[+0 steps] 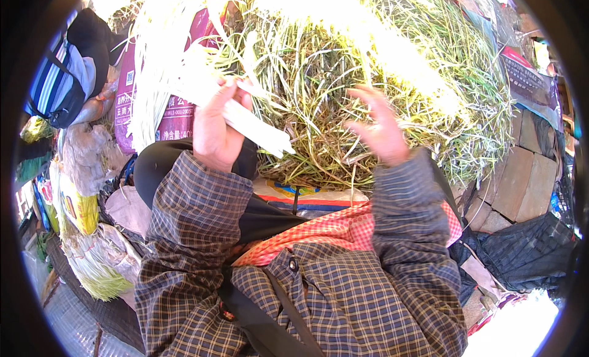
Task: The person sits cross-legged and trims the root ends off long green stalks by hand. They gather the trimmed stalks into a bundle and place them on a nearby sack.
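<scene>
My left hand (218, 127) is closed around a small bunch of pale, flat leafy stalks (257, 129). Their white ends point down and to the right, over the near side of a large heap of cut, grass-like leaves (317, 113). My right hand (379, 127), blurred, hovers over the heap with its fingers spread and nothing in them. Long whitish leaves (154, 67) lie over a purple printed sack (175, 120) beyond my left hand. Strong sunlight washes out detail there and across the top of the heap.
A blue striped bag (76, 76) stands at the far left. Below it are a yellow printed bag (83, 214) and a tied bundle of pale stalks (99, 265). Paving bricks (513, 180) and crumpled black mesh (520, 251) lie on the right. A printed sack (317, 200) is before my lap.
</scene>
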### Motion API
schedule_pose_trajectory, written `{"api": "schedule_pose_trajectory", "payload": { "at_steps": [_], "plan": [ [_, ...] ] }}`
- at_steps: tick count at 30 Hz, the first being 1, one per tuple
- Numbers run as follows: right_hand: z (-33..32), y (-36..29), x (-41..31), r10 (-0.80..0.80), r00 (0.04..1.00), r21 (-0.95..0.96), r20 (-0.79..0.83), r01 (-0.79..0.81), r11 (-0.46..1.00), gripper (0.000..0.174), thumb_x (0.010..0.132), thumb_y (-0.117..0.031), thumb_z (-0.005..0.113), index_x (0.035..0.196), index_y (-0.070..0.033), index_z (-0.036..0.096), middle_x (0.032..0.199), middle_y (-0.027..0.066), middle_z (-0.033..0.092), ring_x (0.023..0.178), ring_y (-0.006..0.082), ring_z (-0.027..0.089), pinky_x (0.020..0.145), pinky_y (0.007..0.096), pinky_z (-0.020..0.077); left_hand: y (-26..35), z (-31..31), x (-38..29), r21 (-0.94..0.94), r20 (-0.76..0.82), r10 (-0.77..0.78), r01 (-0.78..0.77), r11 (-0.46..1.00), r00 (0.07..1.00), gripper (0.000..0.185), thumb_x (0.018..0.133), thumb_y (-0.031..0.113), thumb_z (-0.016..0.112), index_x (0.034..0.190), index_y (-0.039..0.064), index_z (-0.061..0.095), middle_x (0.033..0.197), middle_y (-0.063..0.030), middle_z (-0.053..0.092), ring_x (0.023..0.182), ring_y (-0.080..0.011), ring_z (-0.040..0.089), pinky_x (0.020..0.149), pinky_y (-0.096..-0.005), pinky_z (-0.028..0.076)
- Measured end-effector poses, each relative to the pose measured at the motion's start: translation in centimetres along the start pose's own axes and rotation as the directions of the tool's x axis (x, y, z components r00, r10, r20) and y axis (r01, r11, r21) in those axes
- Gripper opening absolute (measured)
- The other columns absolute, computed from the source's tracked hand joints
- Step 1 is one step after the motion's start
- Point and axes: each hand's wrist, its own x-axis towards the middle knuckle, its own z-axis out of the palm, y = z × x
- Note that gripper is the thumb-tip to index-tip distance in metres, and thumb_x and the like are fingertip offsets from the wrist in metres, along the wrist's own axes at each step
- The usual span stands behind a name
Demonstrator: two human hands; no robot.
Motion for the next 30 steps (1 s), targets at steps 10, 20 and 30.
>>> {"api": "schedule_pose_trajectory", "payload": {
  "at_steps": [10, 20, 30],
  "plan": [
    [7.6, 0.6, -5.0, 0.31, 0.814, 0.419, 0.491, -0.533, 0.735, 0.021, 0.088, -0.023, 0.045, 0.082, -0.005, 0.052, 0.069, 0.0, 0.052, 0.058, 0.0082, 0.046, 0.055, 0.0217, 0.0401, 0.8, -1.2, 1.5, -0.05, -0.023, 0.033, -0.034, 0.998, 0.999, 0.012, 0.083, 0.004, 0.051, 0.094, 0.006, 0.048, 0.097, -0.0069, 0.054, 0.089, -0.0146, 0.053, 0.076, -0.026, 0.047],
    [6.6, -5.1, -2.9, 0.064, 0.987, 0.325, 0.149, -0.111, 0.939, 0.026, 0.081, -0.022, 0.052, 0.101, -0.007, 0.05, 0.075, 0.0175, 0.058, 0.069, 0.0338, 0.059, 0.06, 0.0391, 0.0475, -6.8, -0.1, -2.0, 0.213, 0.175, -0.299, 0.261, 0.942, 0.938, 0.032, 0.081, 0.008, 0.056, 0.11, 0.005, 0.043, 0.087, -0.0054, 0.057, 0.09, -0.0177, 0.055, 0.077, -0.0295, 0.045],
    [2.2, 17.4, 2.7, 0.657, 0.71, 0.505, -0.253, -0.482, 0.716, 0.031, 0.083, -0.009, 0.048, 0.113, -0.002, 0.048, 0.114, 0.014, 0.051, 0.105, 0.0197, 0.049, 0.09, 0.0309, 0.0389, -5.4, 1.8, -2.1, 0.167, 0.231, -0.321, 0.287, 0.943, 0.918, 0.053, 0.08, 0.007, 0.055, 0.126, 0.005, 0.028, 0.081, -0.0036, 0.049, 0.062, -0.0122, 0.048, 0.057, -0.0245, 0.043]
  ]
}}
